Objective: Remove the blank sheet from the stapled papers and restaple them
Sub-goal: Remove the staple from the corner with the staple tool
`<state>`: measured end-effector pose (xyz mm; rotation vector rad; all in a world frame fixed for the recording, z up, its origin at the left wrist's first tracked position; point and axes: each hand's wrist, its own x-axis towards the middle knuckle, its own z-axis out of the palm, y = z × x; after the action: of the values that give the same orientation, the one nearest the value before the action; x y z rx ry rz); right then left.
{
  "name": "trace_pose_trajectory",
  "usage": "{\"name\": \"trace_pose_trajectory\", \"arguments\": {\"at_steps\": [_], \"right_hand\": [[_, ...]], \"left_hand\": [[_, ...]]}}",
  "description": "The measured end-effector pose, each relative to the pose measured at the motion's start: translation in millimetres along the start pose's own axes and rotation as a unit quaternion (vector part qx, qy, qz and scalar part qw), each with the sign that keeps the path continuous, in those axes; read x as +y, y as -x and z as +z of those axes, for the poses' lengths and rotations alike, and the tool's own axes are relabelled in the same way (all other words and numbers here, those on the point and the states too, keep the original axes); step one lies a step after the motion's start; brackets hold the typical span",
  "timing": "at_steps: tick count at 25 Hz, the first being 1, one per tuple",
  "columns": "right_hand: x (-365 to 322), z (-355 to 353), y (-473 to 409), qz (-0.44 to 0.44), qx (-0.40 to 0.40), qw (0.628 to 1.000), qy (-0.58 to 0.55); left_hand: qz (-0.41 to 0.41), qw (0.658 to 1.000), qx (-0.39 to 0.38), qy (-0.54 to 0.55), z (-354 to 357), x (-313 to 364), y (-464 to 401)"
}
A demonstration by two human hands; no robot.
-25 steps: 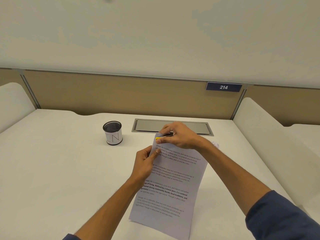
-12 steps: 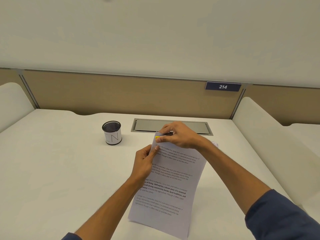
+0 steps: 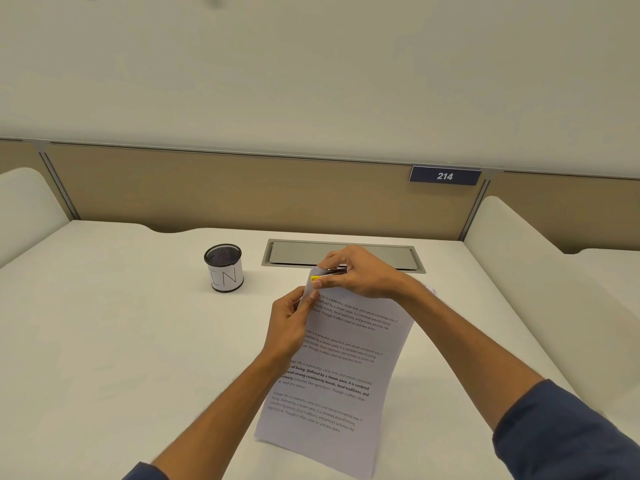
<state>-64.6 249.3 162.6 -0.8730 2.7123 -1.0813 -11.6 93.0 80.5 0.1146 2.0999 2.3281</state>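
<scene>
The printed papers (image 3: 339, 375) are lifted off the white desk (image 3: 121, 341), tilted, with their lower edge near me. My left hand (image 3: 289, 323) pinches their left edge just below the top left corner. My right hand (image 3: 360, 271) grips a small stapler (image 3: 327, 274) with a yellow tip and a metal top, its jaws set over the papers' top left corner. Most of the stapler is hidden under my fingers.
A black mesh cup (image 3: 224, 267) with a white label reading IN stands left of the papers. A grey cable hatch (image 3: 294, 252) lies flush in the desk behind my hands. Something small and crumpled (image 3: 431, 289) peeks out behind my right wrist. Padded dividers flank the desk.
The papers and both hands have stayed nearly in place; the sheets' lower end has shifted slightly to the left.
</scene>
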Motion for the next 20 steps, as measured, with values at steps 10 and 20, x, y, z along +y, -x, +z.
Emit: {"name": "trace_pose_trajectory", "arguments": {"at_steps": [10, 20], "right_hand": [[2.3, 1.0, -0.6, -0.007, 0.008, 1.000, -0.024], [1.6, -5.4, 1.3, 0.004, -0.040, 0.999, -0.029]], "left_hand": [[0.007, 1.000, -0.006, 0.011, 0.4, -0.3, 0.3], [0.008, 1.000, -0.015, 0.003, -0.4, -2.7, 0.5]]}}
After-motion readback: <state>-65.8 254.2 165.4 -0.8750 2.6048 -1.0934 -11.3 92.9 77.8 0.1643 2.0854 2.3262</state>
